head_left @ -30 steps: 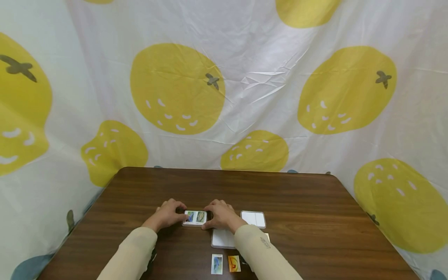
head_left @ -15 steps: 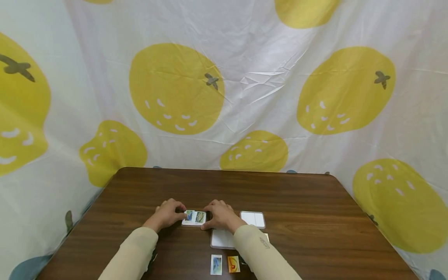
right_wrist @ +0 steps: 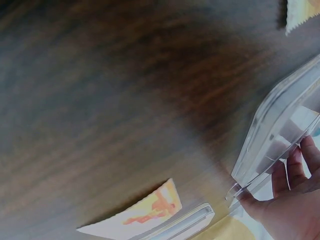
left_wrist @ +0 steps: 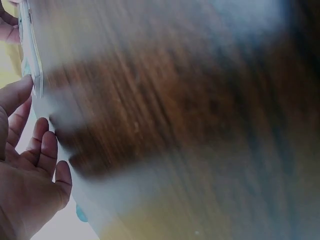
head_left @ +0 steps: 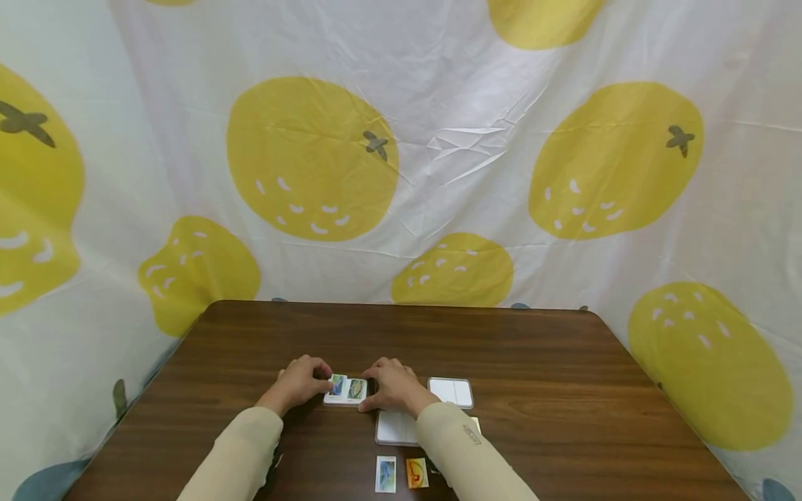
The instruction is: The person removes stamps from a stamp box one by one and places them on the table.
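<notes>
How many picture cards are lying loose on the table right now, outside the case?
2 plainly visible: a blue card and an orange card, side by side at the near table edge. A pale corner shows behind the right sleeve, so another may be hidden.

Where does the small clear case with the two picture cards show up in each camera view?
Head: the clear case lies on the table, low centre, between the left hand and right hand.
Left wrist: only its edge, top left, above the fingers.
Right wrist: its transparent wall at right, above the fingers.
Shared landmark: the dark wood table.
</notes>
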The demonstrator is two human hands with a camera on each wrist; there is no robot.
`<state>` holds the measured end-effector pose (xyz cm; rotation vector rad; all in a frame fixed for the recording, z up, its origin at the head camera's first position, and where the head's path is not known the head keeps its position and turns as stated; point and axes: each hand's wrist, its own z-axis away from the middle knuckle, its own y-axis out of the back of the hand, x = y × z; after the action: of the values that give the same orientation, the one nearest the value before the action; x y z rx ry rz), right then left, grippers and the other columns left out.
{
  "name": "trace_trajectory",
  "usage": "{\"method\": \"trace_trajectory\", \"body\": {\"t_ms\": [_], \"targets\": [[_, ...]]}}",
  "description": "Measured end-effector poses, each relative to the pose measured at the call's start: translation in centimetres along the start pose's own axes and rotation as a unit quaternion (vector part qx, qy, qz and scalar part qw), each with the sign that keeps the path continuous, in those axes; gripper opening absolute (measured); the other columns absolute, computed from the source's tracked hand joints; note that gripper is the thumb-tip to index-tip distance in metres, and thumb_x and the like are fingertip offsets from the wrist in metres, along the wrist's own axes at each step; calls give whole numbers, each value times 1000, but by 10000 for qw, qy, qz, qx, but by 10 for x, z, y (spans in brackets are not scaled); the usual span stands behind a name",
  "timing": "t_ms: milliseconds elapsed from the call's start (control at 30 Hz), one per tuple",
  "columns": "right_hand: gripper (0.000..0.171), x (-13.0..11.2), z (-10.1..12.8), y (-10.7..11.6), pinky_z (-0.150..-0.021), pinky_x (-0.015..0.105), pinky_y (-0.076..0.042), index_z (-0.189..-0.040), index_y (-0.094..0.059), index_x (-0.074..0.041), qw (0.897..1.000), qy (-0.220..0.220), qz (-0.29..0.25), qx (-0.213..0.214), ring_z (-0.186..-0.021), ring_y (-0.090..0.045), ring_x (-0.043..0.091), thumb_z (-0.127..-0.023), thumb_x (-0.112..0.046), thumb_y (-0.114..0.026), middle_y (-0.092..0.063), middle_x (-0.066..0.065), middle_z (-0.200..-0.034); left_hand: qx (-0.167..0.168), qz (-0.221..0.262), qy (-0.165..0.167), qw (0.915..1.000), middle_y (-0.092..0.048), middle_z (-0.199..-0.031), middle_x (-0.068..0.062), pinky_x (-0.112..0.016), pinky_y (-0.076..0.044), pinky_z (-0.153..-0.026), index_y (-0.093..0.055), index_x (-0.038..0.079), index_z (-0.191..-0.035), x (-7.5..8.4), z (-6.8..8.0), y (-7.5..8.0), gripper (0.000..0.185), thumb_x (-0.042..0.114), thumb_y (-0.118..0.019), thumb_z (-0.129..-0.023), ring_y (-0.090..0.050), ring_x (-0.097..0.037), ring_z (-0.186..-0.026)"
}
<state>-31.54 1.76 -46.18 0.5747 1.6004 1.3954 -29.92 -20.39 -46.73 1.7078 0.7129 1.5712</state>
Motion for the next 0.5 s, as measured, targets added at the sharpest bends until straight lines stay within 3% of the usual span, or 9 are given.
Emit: {"method": "trace_trajectory", "body": {"t_ms": [500], "targets": [[60,1,0,-1,-103,49,-36,-128,-67,-18,10000,40,59,44,-122,-47,25,-78,-48,-82,-55,4,-128,115,197,-26,9997,-66,-89,0,-59,-34,-90,-71,10,-87,4,0,-2,5,14,-73,-87,-59,-24,-91]]}}
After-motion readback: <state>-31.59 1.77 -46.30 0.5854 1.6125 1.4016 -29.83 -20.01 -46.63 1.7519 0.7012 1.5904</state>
